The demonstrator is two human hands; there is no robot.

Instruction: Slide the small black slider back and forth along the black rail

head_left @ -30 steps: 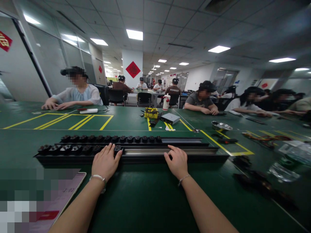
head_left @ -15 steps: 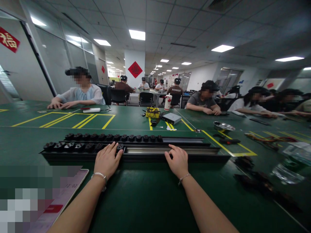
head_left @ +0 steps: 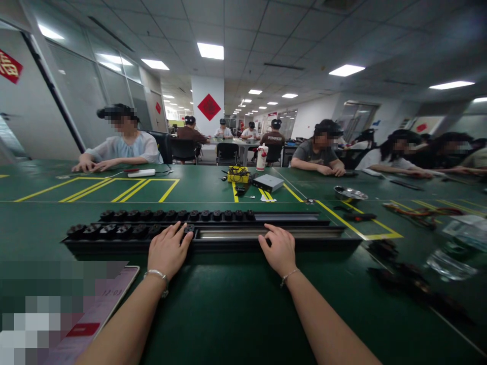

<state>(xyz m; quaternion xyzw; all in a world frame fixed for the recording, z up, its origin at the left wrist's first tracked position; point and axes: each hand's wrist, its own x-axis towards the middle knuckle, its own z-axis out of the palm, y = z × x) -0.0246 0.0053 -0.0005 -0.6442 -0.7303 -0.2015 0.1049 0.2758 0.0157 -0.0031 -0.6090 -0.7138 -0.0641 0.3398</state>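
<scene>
Your left hand (head_left: 167,251) lies palm down across the long black rail with raised edges (head_left: 224,247) nearest you, fingers slightly spread. Its thumb and forefinger come up against a black, rounded socket module (head_left: 189,229), the rightmost in that rail's row. Your palm and inner fingertips face away from the camera, so I can't tell whether you have hold of that module or are only resting on it.

Your right hand (head_left: 279,249) is at the same rail, over its bare stretch, where a shiny silver strip (head_left: 228,234) shows along the channel. Its forefinger reaches forward, its thumb stands apart from it, and nothing shows between them.

The relation to mind is along the rail: its long axis runs left to right in front of you, crosswise to your forearms. The end module sits just at your left fingertips, so that hand is nearer; your right hand is well apart from it, further right, with uncovered channel between.

Behind lies a second long black rail (head_left: 285,218), nearly parallel, with its own row of modules. All of this rests on the green tabletop (head_left: 228,314).
</scene>
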